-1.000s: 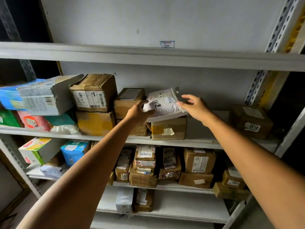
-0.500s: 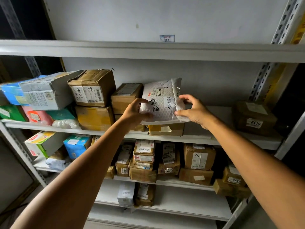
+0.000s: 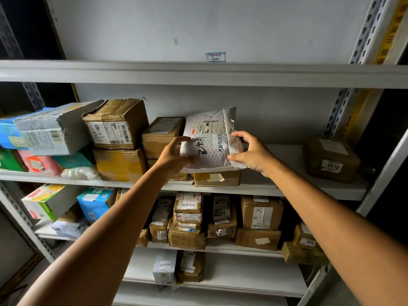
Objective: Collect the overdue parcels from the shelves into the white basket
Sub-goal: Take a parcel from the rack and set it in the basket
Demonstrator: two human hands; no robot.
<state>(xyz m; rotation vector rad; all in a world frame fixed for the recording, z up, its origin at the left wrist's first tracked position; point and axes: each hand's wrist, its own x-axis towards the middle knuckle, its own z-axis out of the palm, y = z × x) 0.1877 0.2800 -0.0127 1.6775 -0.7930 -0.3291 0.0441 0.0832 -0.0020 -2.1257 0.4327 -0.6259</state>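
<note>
A white padded mailer [image 3: 212, 140] with black handwriting and printed labels stands tilted up on the middle shelf [image 3: 276, 191], above a low brown box [image 3: 217, 178]. My left hand [image 3: 174, 155] grips its lower left edge, thumb on the front. My right hand [image 3: 251, 152] holds its right edge, fingers curled over the side. Brown cardboard parcels [image 3: 117, 124] are stacked to the left of the mailer. The white basket is not in view.
A dark brown box marked 0410 [image 3: 331, 160] sits alone at the right end of the shelf. Coloured boxes [image 3: 44, 133] crowd the left end. The lower shelf [image 3: 220, 246] carries several small labelled parcels. A perforated metal upright [image 3: 364, 40] rises at the right.
The mailer has been tipped up from lying flat on the box to nearly upright, its label now facing me. Both hands moved with it and closed on its sides.
</note>
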